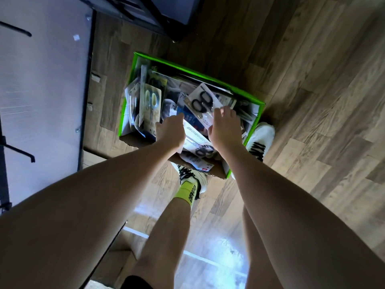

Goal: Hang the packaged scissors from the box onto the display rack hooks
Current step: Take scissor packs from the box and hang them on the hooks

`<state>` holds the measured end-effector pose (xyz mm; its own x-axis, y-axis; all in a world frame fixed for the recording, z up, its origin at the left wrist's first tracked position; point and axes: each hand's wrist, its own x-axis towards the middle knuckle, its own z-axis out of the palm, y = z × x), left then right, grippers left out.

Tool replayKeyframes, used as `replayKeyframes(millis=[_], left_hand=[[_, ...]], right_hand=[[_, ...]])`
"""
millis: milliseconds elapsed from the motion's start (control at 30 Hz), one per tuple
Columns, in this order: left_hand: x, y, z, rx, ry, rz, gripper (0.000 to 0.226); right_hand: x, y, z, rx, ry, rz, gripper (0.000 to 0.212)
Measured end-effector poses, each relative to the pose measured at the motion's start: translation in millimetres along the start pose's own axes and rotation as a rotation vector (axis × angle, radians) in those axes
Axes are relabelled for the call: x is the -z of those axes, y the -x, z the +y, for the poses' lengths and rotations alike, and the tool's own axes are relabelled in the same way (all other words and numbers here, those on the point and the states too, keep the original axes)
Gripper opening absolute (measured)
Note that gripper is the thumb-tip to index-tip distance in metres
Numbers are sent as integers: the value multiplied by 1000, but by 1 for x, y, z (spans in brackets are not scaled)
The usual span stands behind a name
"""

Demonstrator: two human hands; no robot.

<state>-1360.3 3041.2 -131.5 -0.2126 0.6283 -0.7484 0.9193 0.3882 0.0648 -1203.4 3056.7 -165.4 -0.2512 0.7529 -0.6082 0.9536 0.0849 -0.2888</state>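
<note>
Reaching into the box (135, 65) on the floor, the left hand (169, 130) hovers open and empty; at 2 o'clock the right hand (224, 127) pinches a scissors pack (203, 101): light, stiff, slippery; best gripped at the card edge.

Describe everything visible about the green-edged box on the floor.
The box is open-topped cardboard with bright green rims, sitting on wood-look flooring beside a white display panel. It is crammed with packaged scissors lying at mixed angles. The left hand and right hand both reach into it; a white shoe sits against its right corner.
</note>
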Motion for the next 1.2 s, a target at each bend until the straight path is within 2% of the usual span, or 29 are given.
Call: replayKeyframes(millis=[100, 233, 333, 400, 500, 633, 767, 1000, 1200], left_hand=[[-4, -10, -10, 35, 82, -32, 31], [-9, -19, -17, 24, 112, -44, 37], [-12, -21, -17, 15, 113, -26, 30], [-14, -21, -18, 16, 105, -15, 23], [-13, -18, -22, 49, 100, -21, 13], [-7, -10, -27, 39, 100, -83, 11], [3, 5, -28, 25, 102, -153, 32], [44, 52, -17, 36, 147, -133, 44], [98, 106, -3, 55, 115, -61, 36]], right_hand=[[-4, -22, -7, -13, -36, 20, 55], [-15, -42, -13, -129, -123, -24, 66], [-16, -41, -13, -157, -106, -24, 65], [-13, -36, -12, -162, -99, -38, 73], [-7, -23, -8, -249, -215, -101, 88], [-2, 0, -2, -298, -389, -233, 87], [9, 22, -1, -291, -439, -365, 95], [62, 53, -20, -233, -283, -309, 87], [131, 86, -49, -110, -300, -339, 85]])
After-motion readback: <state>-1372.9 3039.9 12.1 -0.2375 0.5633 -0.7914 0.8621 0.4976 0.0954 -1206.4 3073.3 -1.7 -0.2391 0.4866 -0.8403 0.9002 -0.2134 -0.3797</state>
